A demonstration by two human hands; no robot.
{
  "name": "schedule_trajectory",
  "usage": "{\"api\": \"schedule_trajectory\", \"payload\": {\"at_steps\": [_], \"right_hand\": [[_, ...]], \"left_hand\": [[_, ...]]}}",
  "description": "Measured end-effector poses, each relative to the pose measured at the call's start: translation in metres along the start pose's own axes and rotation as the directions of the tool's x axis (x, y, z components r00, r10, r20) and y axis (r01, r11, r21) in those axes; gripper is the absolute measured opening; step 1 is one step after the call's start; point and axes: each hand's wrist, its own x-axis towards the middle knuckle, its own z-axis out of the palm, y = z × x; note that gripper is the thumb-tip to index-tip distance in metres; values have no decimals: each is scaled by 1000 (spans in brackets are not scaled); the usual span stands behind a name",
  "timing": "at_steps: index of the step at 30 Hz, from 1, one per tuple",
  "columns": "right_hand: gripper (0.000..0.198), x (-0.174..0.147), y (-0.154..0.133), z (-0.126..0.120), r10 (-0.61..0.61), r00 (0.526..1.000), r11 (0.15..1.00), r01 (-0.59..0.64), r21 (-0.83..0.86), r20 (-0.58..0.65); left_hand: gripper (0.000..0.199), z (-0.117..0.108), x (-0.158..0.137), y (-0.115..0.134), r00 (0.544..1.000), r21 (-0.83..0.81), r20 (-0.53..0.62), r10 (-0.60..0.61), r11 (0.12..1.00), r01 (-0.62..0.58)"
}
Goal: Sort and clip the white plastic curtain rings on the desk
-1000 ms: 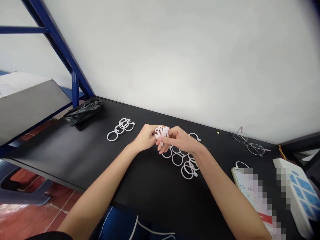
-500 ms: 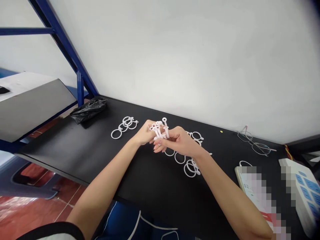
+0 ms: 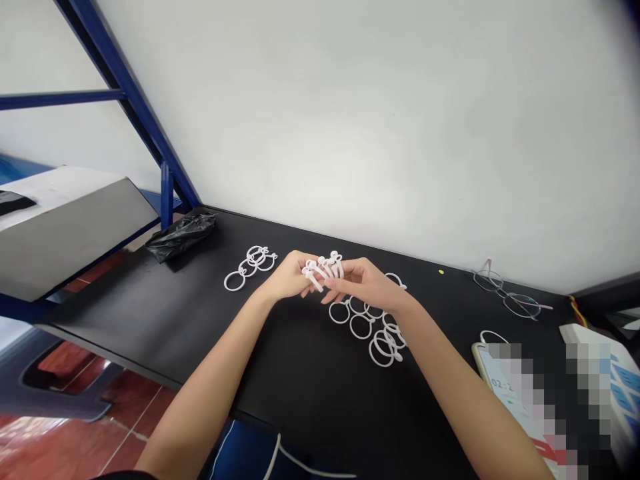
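A bunch of white curtain rings [image 3: 325, 269], each with a small eyelet, is gathered between my two hands above the black table. My left hand [image 3: 289, 277] is closed on the bunch from the left side, its fingers partly hidden behind the rings. From the right, my right hand [image 3: 369, 285] has its thumb and fingers closed around the same bunch. Several loose rings [image 3: 361, 327] lie on the table below and beside my right hand, partly covered by its wrist. A smaller cluster of rings [image 3: 235, 281] lies left of my left hand.
The black table [image 3: 185, 313] stands against a pale wall. A black plastic bag [image 3: 181, 237] lies at its far left, near a blue metal frame [image 3: 150, 127]. At the right are eyeglasses [image 3: 521, 305], a phone [image 3: 493, 373] and a white power strip [image 3: 583, 337].
The held rings have shifted: their eyelets now fan out more evenly in a row between my hands. The view has tilted slightly, so the table sits lower.
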Motion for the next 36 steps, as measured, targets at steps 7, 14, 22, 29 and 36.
{"api": "schedule_trajectory", "payload": {"at_steps": [7, 14, 22, 29, 36], "right_hand": [[30, -8, -1, -28, 80, 941, 991, -111, -77, -330], [27, -24, -4, -53, 96, 907, 944, -214, -253, -410], [14, -34, 22, -89, 213, 874, 707, -447, -549, -437], [23, -28, 37, -89, 218, 933, 702, -354, -619, -286], [14, -21, 52, -82, 164, 944, 659, -320, -681, -284]], "left_hand": [[21, -49, -24, 5, 945, 551, 62, -320, 801, 235], [20, -84, -32, -7, 815, 745, -200, -545, 455, 487], [47, -95, -34, 6, 820, 751, -264, -508, 425, 505], [42, -70, -37, 22, 870, 814, -382, -310, 333, 476], [23, 29, -40, 27, 992, 812, 40, -119, 582, 37]]}}
